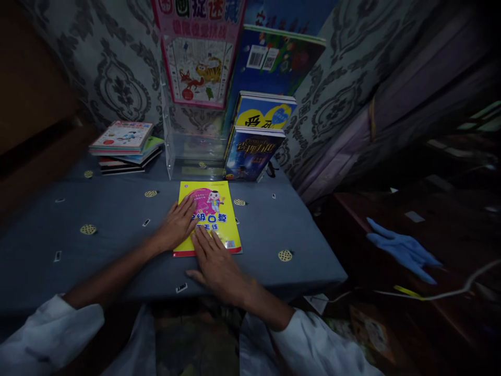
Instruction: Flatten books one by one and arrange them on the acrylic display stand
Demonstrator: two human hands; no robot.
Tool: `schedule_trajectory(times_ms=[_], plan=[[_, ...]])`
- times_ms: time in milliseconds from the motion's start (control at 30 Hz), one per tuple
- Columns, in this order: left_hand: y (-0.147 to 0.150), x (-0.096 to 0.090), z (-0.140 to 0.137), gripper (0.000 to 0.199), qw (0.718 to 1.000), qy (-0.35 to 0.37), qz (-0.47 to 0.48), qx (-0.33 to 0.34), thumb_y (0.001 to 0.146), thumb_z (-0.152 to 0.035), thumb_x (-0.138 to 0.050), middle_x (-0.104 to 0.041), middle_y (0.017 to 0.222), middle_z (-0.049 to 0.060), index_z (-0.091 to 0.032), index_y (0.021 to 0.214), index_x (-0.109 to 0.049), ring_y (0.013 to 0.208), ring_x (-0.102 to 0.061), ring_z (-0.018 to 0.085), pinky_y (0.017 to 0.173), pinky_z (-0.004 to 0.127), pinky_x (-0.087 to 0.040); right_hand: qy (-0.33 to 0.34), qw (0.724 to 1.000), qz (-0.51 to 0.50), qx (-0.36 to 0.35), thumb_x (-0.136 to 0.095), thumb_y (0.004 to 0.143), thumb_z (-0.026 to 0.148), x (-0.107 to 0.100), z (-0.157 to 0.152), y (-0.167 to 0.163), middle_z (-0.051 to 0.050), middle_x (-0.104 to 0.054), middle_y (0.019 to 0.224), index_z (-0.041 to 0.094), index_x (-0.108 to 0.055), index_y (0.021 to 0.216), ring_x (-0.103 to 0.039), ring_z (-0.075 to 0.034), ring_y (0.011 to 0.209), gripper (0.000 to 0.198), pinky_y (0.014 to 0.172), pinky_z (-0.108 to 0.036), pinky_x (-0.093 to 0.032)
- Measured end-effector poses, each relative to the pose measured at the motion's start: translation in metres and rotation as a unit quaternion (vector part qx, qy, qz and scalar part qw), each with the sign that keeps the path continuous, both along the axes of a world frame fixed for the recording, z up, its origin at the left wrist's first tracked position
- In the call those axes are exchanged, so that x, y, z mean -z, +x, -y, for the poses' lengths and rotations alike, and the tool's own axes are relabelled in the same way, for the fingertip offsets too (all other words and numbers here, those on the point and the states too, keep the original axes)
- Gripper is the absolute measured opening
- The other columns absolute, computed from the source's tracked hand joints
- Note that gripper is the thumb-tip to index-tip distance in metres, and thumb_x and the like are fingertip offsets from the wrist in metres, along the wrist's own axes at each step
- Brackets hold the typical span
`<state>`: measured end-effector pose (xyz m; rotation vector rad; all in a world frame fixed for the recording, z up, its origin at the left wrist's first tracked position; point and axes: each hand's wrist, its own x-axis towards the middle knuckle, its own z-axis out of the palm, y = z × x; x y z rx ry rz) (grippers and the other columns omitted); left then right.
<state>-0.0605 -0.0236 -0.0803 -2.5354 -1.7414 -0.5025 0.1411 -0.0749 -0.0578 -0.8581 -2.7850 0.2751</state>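
A yellow workbook (225,201) with a pink circle and a cartoon child on its cover lies flat near the table's front edge, its print upside down to me. My left hand (176,225) rests flat over its left side, fingers stretched out. Across the lower middle of the cover lies my right hand (217,261), also flat, its thumb spread out to the left past the bottom edge. Neither hand is closed round anything. Part of the cover is hidden under my fingers.
Just behind stands a clear acrylic book rack (191,167) holding upright books, among them a dark blue book (254,154) and a pink book (199,57). A book stack (125,143) sits at the back left. Right of the table, a blue glove (403,248) lies on a dark surface.
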Motion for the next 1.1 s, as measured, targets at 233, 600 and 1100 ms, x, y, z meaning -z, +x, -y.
schedule_trajectory(times_ms=[233,600,1100], plan=[[0.003,-0.008,0.002,0.058,0.999,-0.042,-0.02,-0.011,0.105,-0.043,-0.027,-0.028,0.162,0.018,-0.009,0.152,-0.036,0.152,-0.021,0.027,0.12,0.049,-0.027,0.012,0.998,-0.025,0.059,-0.054,0.097,0.049,0.013,0.01,0.063,-0.026,-0.024,0.161,0.006,-0.009,0.159,-0.017,-0.034,0.152,0.088,0.118,-0.057,-0.035],[0.006,-0.005,0.002,0.059,0.999,-0.025,-0.028,-0.028,0.105,-0.042,-0.025,-0.03,0.161,0.017,-0.008,0.151,-0.038,0.151,-0.026,0.026,0.119,0.046,-0.03,0.013,0.998,-0.022,0.065,-0.046,0.102,0.04,0.002,-0.002,0.084,-0.02,-0.039,0.157,0.013,-0.025,0.157,-0.031,-0.03,0.149,0.065,0.118,-0.058,-0.035],[0.005,0.004,-0.002,0.057,0.999,-0.013,-0.018,-0.026,0.104,-0.041,-0.028,-0.034,0.16,0.016,-0.012,0.152,-0.038,0.151,-0.027,0.026,0.119,0.048,-0.031,-0.126,0.978,0.068,0.148,-0.037,0.102,0.048,-0.028,-0.167,0.019,-0.019,-0.028,0.163,0.009,-0.033,0.153,-0.022,-0.027,0.153,0.064,0.122,-0.051,-0.019]])
